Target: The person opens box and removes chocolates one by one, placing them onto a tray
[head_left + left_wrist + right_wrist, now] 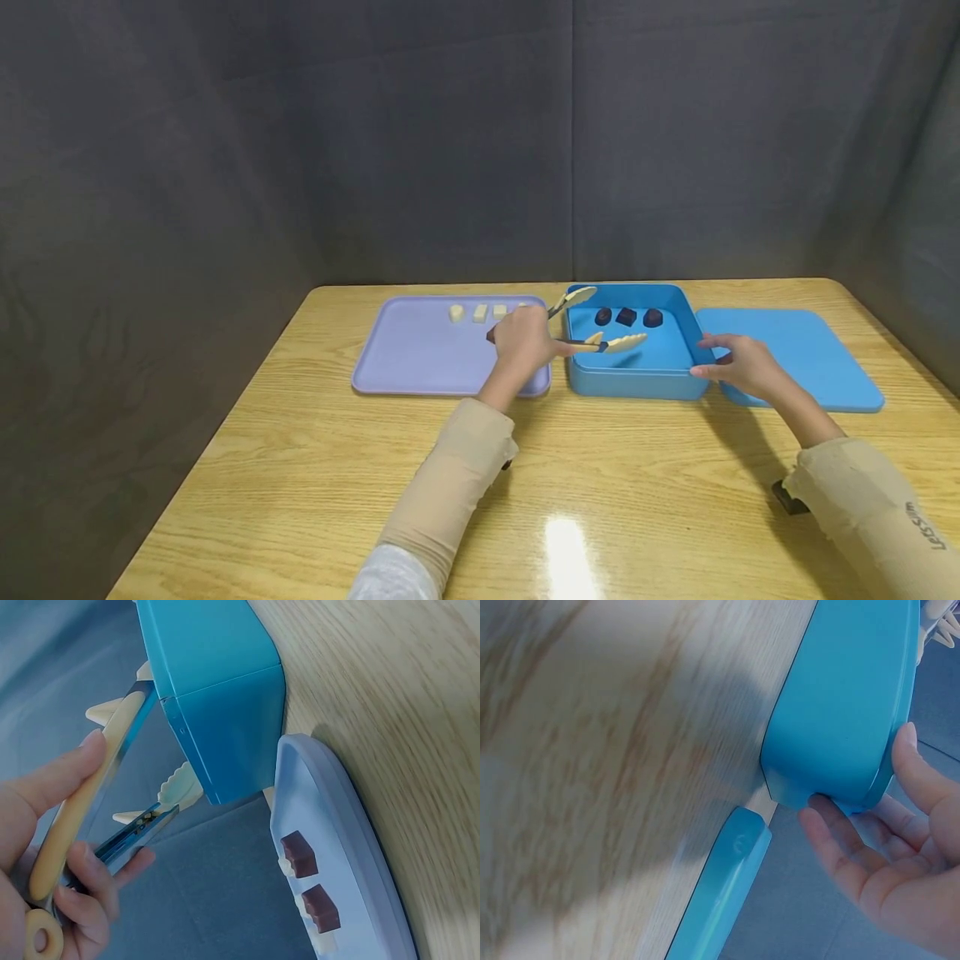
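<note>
Evidently gripped mid-handle by the left hand (522, 337), where they are best held, the light, springy-looking cream-and-metal tongs (617, 344) are spread over the stiff-seeming rectangular blue plastic box (633, 384), clasped near-right by the right hand (746, 365).

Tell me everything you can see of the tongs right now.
The tongs have yellowish, plastic-looking grips, shiny metal sections and pale scalloped tips, with pointed prongs beside them; a yellow ring shows at the handle end. The left hand grips them, thumb on one half, fingers on the other. The halves are spread and the tips grip nothing. They are held above the table, tips over the open blue box; whether they touch its rim is unclear.
</note>
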{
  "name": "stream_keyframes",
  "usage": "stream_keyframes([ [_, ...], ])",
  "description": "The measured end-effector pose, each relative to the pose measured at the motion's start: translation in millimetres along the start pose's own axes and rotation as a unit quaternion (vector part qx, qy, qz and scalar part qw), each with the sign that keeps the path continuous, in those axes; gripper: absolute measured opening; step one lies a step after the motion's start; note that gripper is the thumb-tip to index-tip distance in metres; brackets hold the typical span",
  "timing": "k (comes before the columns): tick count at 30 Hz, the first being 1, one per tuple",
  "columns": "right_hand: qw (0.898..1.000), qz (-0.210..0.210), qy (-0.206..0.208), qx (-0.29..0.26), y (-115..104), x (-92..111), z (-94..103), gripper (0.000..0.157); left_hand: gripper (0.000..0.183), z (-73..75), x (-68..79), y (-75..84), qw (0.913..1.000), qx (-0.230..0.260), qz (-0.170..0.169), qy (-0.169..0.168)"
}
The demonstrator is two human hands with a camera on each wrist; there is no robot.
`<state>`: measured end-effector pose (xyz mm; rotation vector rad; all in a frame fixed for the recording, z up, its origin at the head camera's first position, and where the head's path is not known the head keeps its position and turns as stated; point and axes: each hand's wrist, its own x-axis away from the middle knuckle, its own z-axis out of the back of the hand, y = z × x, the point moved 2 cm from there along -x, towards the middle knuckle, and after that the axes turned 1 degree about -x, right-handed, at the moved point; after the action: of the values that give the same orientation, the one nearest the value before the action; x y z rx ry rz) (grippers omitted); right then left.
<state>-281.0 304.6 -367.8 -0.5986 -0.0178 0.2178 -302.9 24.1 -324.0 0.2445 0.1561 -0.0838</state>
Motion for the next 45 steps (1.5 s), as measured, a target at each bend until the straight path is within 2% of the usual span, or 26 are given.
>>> stream_keyframes([
  [8, 1.0, -0.002, 0.0, 0.002, -1, 0, 0.2, 0.06, 0.053, -2.9, -4.6, 6.9, 0.9995, -0.03, -0.013, -0.003],
  [20, 1.0, -0.005, -0.008, -0.002, -2, 0, 2.0, 0.061, 0.045, -1.7, -9.0, 18.4, 0.999, -0.032, -0.032, 0.003],
  [32, 1.0, -0.015, -0.008, -0.003, -1, 0, 0.8, 0.061, 0.05, -9.2, -12.2, 22.1, 0.9983, -0.049, -0.029, -0.014],
  [45, 1.0, -0.014, -0.009, -0.005, 0, -1, 1.1, 0.064, 0.046, -10.3, -17.1, 23.9, 0.9973, -0.063, -0.028, -0.022],
])
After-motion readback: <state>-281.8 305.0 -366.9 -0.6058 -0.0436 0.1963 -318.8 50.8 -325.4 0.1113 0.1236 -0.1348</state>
